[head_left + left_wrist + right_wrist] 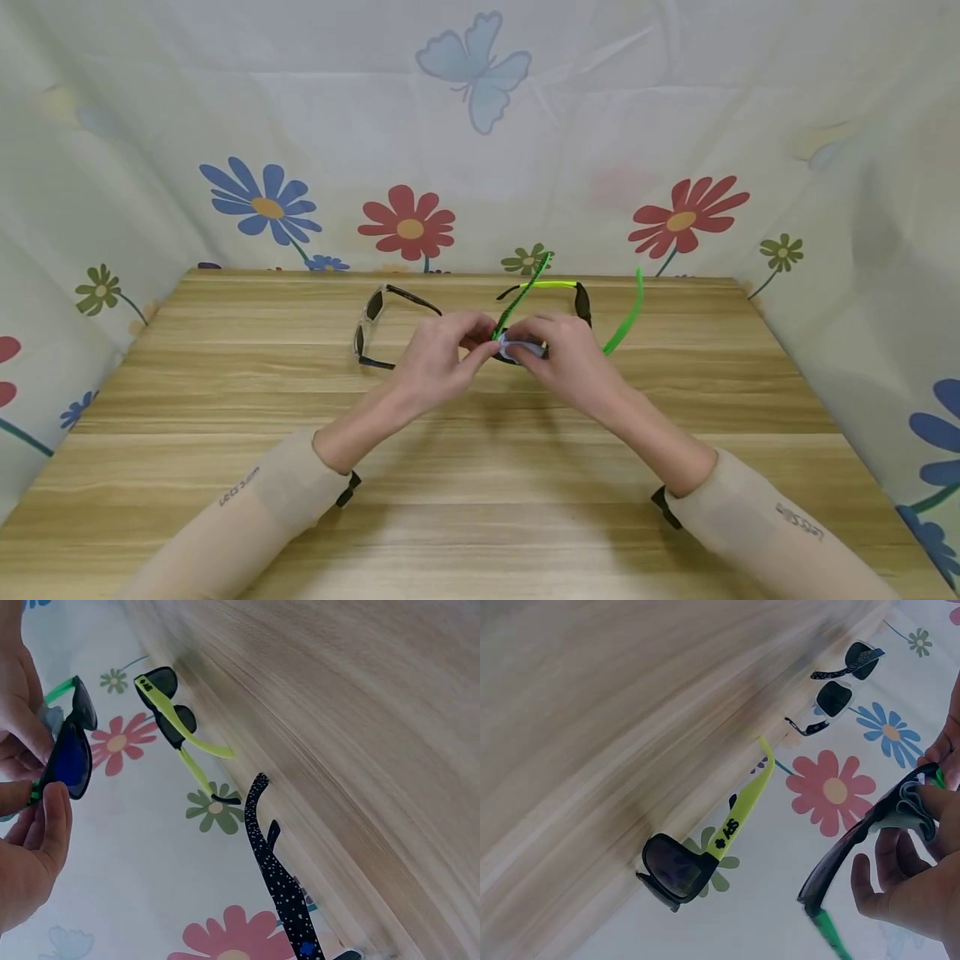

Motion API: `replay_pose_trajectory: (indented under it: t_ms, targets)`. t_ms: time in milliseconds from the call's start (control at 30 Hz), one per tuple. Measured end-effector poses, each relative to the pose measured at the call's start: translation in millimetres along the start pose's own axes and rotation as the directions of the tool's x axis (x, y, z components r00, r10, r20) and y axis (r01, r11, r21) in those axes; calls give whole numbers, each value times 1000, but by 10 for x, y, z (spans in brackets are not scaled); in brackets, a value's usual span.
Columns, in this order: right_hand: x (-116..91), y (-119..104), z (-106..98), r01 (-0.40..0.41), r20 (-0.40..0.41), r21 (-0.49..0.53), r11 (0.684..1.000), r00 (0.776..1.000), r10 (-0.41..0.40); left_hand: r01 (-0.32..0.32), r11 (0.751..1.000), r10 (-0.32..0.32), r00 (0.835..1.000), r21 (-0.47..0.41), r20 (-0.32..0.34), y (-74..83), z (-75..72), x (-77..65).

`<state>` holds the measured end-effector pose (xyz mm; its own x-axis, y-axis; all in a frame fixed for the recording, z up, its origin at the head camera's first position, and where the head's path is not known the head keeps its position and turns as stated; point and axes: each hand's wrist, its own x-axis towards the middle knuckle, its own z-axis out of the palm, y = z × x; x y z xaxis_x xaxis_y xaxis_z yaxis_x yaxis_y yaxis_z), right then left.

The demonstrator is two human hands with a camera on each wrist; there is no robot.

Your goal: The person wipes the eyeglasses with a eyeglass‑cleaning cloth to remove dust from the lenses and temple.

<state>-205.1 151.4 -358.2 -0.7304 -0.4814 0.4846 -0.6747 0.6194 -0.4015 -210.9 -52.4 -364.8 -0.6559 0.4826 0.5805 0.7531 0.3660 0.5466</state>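
Both hands meet over a pair of sunglasses (75, 761) with a black front, bluish lenses and bright green temples. My left hand (438, 354) pinches the frame at one end, near the hinge of a green temple (521, 298). With thumb and fingers, my right hand (570, 354) grips a pale blue cloth (904, 816) folded over the frame and against a lens. The other green temple (626, 321) sticks up beyond the right hand. In the head view the hands hide most of the lenses; the left wrist view shows them tilted above the table.
Sunglasses with a clear frame (358, 329) and speckled black temples (289, 896) lie on the wooden table (480, 500), left of the hands. Black sunglasses with yellow temples (742, 814) lie behind the right hand. A flowered curtain (585, 125) closes the back and sides.
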Motion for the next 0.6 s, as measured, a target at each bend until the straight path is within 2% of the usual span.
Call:
replay_pose_trajectory:
  t_ms: [200, 333, 600]
  targets:
    - [-10, 31, 30, -37, 30, -49, 998, 999, 38, -16, 1000, 15, 1000, 22, 5, -19, -5, -32]
    - [-25, 46, 37, 4, 42, -62, 998, 999, -1, -11, 1000, 11, 1000, 27, 8, -27, -7, -42]
    - [-44, 38, 9, 54, 46, 49, 997, 997, -56, 0, 1000, 0, 1000, 10, 20, -20, -30, -44]
